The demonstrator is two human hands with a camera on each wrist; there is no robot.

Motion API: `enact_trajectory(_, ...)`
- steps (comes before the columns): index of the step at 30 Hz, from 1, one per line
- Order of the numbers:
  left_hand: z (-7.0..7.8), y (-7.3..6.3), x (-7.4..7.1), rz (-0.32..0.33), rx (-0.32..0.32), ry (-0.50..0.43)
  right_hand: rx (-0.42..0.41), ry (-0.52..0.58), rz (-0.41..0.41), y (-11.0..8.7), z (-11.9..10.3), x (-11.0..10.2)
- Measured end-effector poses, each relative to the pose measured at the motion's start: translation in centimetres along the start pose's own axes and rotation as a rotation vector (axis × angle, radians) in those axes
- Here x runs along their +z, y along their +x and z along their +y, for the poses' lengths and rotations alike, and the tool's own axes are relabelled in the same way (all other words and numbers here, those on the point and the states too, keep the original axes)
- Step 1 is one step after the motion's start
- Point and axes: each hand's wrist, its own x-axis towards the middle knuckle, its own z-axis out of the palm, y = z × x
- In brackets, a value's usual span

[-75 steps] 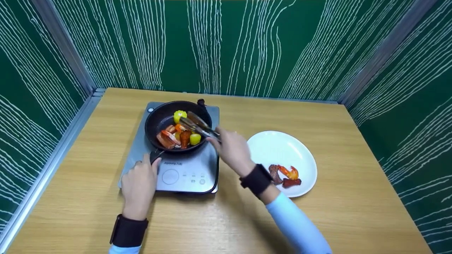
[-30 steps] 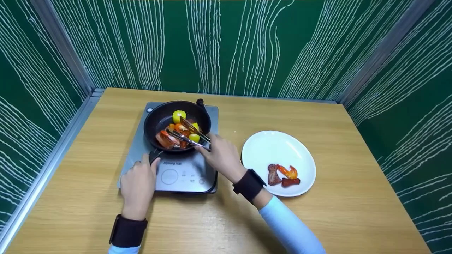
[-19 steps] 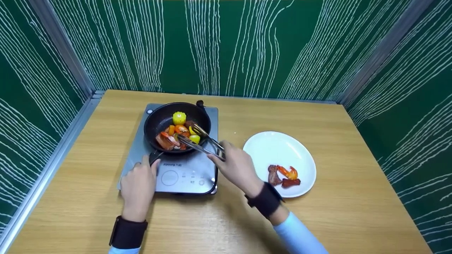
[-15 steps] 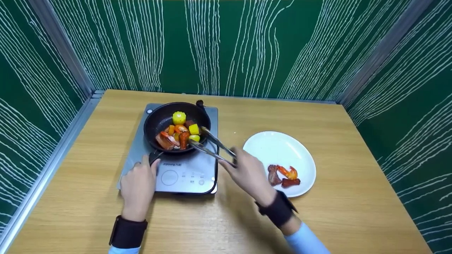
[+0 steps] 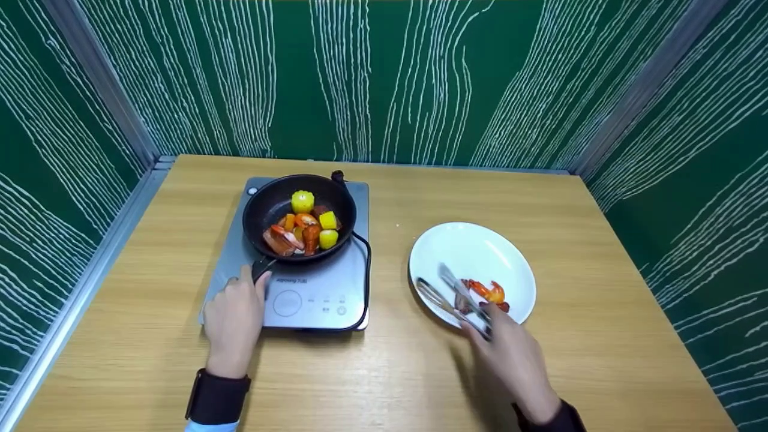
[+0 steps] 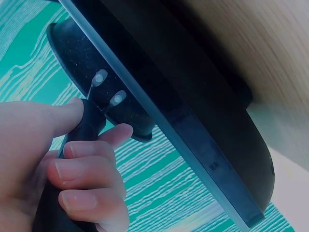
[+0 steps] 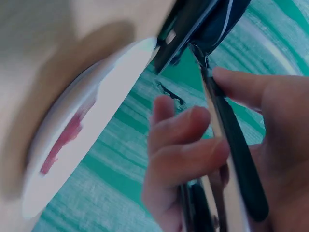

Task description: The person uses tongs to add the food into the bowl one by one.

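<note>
My left hand (image 5: 235,313) grips the handle (image 6: 72,174) of a black frying pan (image 5: 273,207), fingers curled round it in the left wrist view. In the pan lie yellow corn pieces (image 5: 303,201), a shrimp (image 5: 305,220), a small sausage (image 5: 311,239) and pinkish meat slices (image 5: 279,241). My right hand (image 5: 510,354) holds metal tongs (image 5: 471,300) with dark grips; their arms are spread over the near left of a white plate (image 5: 462,243). Nothing shows between the tong tips. On the plate are a shrimp (image 5: 495,293), a piece of brown meat and a red-brown sausage, partly hidden by the tongs.
The pan sits on a silver induction cooker (image 5: 240,276) with a black cord (image 5: 368,264) along its right side. Both cooker and plate stand on a wooden table (image 5: 384,372). Green panels (image 5: 384,78) with white streaks enclose it at the back and sides.
My right hand has drawn the tongs out of the pan and carried them right and toward me, over the plate. The left hand keeps its grip on the pan handle.
</note>
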Motion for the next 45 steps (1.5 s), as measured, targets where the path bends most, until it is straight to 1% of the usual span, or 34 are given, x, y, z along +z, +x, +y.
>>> enact_trajectory(5,-0.1,0.0,-0.1,0.002,0.005,-0.001,0.168,-0.061,-0.092,-1.1,1.8,-0.7)
enact_trajectory(7,-0.1,0.0,-0.1,0.003,0.007,-0.003,0.213,-0.085,-0.123,-1.2,2.2,-0.8)
enact_trajectory(9,-0.1,0.0,-0.1,0.008,0.011,-0.004,0.243,-0.098,-0.143,-1.3,2.3,-0.9)
enact_trajectory(14,-0.1,0.0,-0.1,0.011,0.014,-0.011,0.281,-0.128,-0.181,-1.4,2.1,-1.1)
enact_trajectory(17,-0.2,0.0,-0.1,0.004,0.01,-0.017,0.278,-0.144,-0.193,-1.5,1.7,-1.3)
enact_trajectory(22,-0.3,0.0,-0.1,-0.013,-0.002,-0.013,0.243,-0.165,-0.194,-1.3,1.2,-1.3)
enact_trajectory(25,-0.2,0.0,-0.1,-0.015,-0.008,-0.013,0.246,-0.174,-0.196,-1.2,1.1,-1.2)
enact_trajectory(28,-0.2,0.0,0.0,0.001,0.001,-0.015,0.217,-0.184,-0.146,-1.3,1.3,-1.0)
enact_trajectory(32,-0.1,-0.1,0.0,0.022,0.015,-0.015,0.155,-0.192,-0.084,-1.4,1.6,-0.8)
enact_trajectory(38,-0.2,-0.1,0.0,0.024,0.015,-0.012,0.135,-0.205,-0.09,-1.2,2.0,-0.6)
enact_trajectory(45,-0.2,0.0,0.1,0.029,0.021,-0.004,0.128,-0.183,-0.068,-1.3,2.1,-0.4)
